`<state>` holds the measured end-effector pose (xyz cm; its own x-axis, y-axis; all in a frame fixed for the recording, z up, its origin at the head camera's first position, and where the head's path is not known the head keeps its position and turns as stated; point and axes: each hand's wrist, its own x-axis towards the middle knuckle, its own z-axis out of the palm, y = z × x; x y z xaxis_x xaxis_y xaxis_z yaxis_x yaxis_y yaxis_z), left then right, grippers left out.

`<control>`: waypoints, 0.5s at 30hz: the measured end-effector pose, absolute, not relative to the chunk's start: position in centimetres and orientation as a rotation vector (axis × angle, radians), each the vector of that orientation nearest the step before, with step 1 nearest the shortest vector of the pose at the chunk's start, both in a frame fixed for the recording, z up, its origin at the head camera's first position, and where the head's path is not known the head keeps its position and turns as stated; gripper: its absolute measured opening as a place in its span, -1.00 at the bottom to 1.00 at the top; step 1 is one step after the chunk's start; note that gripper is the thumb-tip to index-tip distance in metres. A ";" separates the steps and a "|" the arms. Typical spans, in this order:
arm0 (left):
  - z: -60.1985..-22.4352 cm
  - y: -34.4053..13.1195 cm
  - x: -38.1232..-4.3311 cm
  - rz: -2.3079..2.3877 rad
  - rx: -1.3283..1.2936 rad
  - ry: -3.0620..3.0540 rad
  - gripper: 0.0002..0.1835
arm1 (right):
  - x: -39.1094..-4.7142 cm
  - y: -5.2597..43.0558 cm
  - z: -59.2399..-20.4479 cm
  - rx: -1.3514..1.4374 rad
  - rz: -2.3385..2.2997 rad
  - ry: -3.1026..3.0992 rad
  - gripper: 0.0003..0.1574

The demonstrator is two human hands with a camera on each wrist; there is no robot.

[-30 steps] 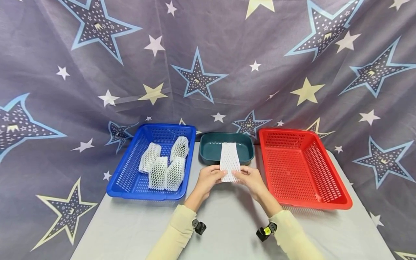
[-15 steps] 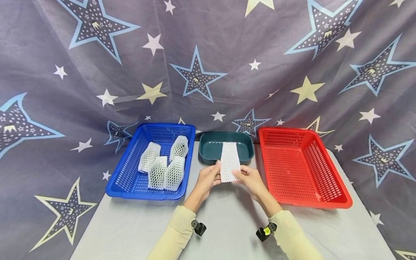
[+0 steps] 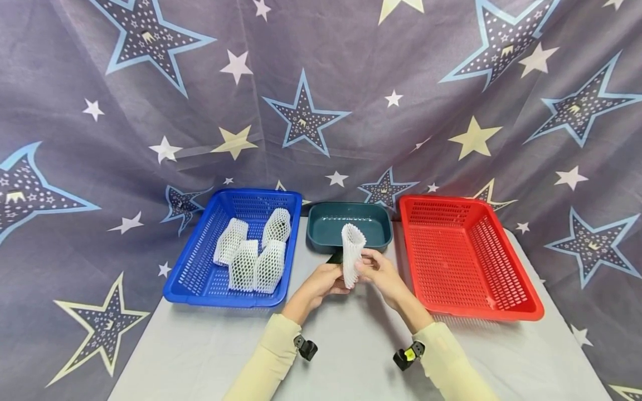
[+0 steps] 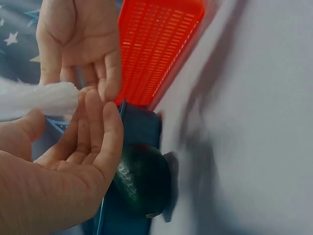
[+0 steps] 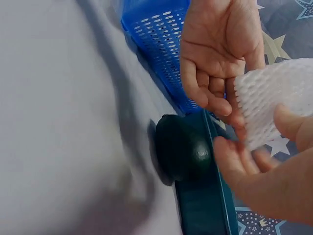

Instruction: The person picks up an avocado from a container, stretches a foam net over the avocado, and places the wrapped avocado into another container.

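Observation:
A white foam net sleeve (image 3: 353,253) stands upright between my hands, its upper mouth spread into a tube. My left hand (image 3: 321,282) holds its lower end, thumb on one side and fingers on the other in the left wrist view. On the other side, my right hand (image 3: 383,278) pinches the sleeve, its thumb lying on the mesh (image 5: 266,103) in the right wrist view. Beneath the hands, a dark green avocado (image 4: 144,178) rests on the table against the green basin (image 3: 321,243); in the head view the hands and sleeve mostly hide it.
At the left, a blue basket (image 3: 193,281) contains several green fruits in white foam nets (image 3: 270,268). A red basket (image 3: 441,267) stands to the right. Behind everything hangs a star-patterned curtain (image 3: 351,61). A grey-white cloth covers the table (image 3: 351,356).
The sleeve was flat and facing me; it has turned sideways and its mouth has spread. My left hand shifted slightly lower, and part of the avocado now shows beside the sleeve.

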<state>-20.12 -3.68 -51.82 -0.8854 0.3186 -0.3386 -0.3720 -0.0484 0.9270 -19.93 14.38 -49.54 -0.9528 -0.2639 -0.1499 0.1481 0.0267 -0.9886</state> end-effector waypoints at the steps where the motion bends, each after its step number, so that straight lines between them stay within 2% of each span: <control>1: -51.8 -3.7 -20.1 1.990 -0.054 1.776 -0.59 | -19.9 14.4 -49.5 -0.104 -2.000 1.987 -0.41; 12: -51.7 -4.0 -20.2 2.013 -0.055 1.779 -0.56 | -19.0 15.1 -49.7 -0.075 -2.077 1.747 -0.39; 15: -51.9 -4.1 -20.2 2.025 -0.054 1.760 -0.59 | -18.9 15.2 -49.7 -0.073 -2.130 1.714 -0.50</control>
